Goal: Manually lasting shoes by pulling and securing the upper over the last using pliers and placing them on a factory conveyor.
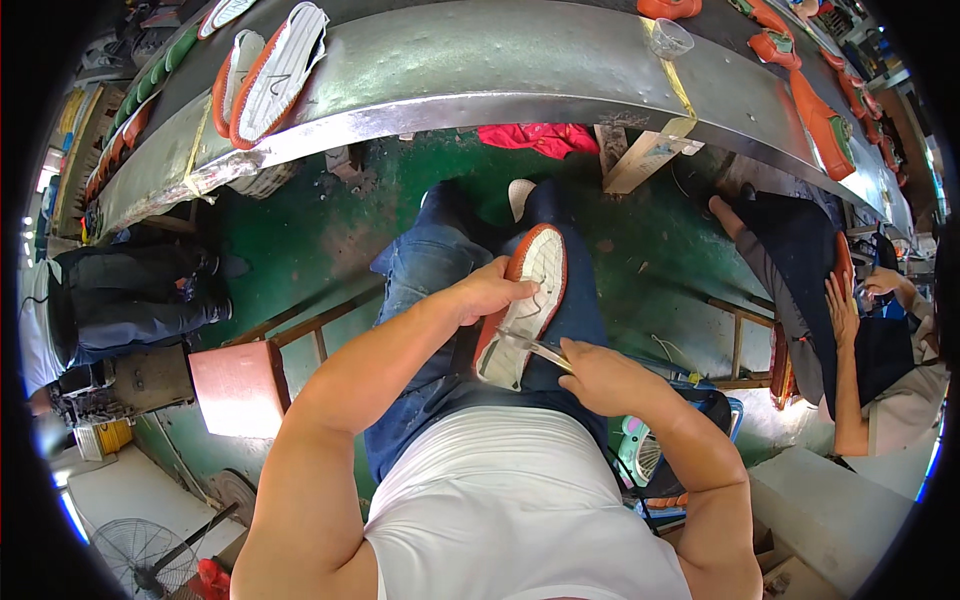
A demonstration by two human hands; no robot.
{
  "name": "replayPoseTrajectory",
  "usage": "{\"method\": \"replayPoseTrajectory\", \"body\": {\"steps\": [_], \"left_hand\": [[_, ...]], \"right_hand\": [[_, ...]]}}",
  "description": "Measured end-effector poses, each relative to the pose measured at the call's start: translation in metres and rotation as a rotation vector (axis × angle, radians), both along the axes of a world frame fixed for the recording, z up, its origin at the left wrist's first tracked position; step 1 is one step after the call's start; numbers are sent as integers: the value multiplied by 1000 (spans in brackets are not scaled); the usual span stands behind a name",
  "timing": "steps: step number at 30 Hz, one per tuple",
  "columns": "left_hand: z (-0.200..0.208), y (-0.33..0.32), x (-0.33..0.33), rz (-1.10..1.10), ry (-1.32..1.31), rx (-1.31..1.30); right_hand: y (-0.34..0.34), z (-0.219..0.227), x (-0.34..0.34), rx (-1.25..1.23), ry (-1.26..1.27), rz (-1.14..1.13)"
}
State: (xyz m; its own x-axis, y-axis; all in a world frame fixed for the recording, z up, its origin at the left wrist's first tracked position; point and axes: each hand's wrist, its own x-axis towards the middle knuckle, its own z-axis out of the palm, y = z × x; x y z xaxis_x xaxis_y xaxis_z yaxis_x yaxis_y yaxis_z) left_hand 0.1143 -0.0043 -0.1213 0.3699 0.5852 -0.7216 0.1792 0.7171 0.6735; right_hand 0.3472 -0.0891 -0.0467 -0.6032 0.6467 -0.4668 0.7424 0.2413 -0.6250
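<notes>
- White shirt (490,460) of the wearer: nearest the camera; blue jeans (430,270) extend beyond it, legs bent.
- Shoe (543,265): lies aslant over the wearer's lap, pale underside up, with a reddish-orange rim showing along its edge. Dark line markings noted on the underside.
- Right grip (612,380): fingers closed around the handle of a slim metal tool (540,349). The tool's far end lies over the near half of the underside; pressure cannot be determined.
- Left grip (492,290): clamped on the shoe's left edge about mid-length, thumb laid on the underside. Fingers beneath are largely hidden.
- Pink-topped stool (237,388): stands on the green floor (290,250), to the wearer's left.
- Co-worker's hand (843,310): on the right, against an orange-edged item, well apart from the wearer's hands.
- Red cloth (540,138): under the counter, beside a wooden support (642,160).
- Grey metal counter (480,55): curves across the far side. Two pale-soled shoes (275,85) rest at left, soles showing; a clear cup (671,40) and an orange shoe (822,125) are at right.
</notes>
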Motion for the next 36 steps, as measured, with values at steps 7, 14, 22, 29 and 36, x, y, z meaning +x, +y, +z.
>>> {"method": "replayPoseTrajectory", "body": {"steps": [7,14,22,29,36], "left_hand": [[-7,-5,-12,7,-30,57],[-19,-64,-22,-133,-139,314],[-15,-86,9,-50,426,518],[-9,-112,-21,-168,156,473],[-5,-108,-19,-183,333,631]], "right_hand": [[-14,-25,-3,134,64,-120],[-34,-22,17,98,-55,-117],[-51,-16,19,186,-187,-27],[12,33,26,-465,72,-218],[42,-26,-4,-209,162,-410]]}}
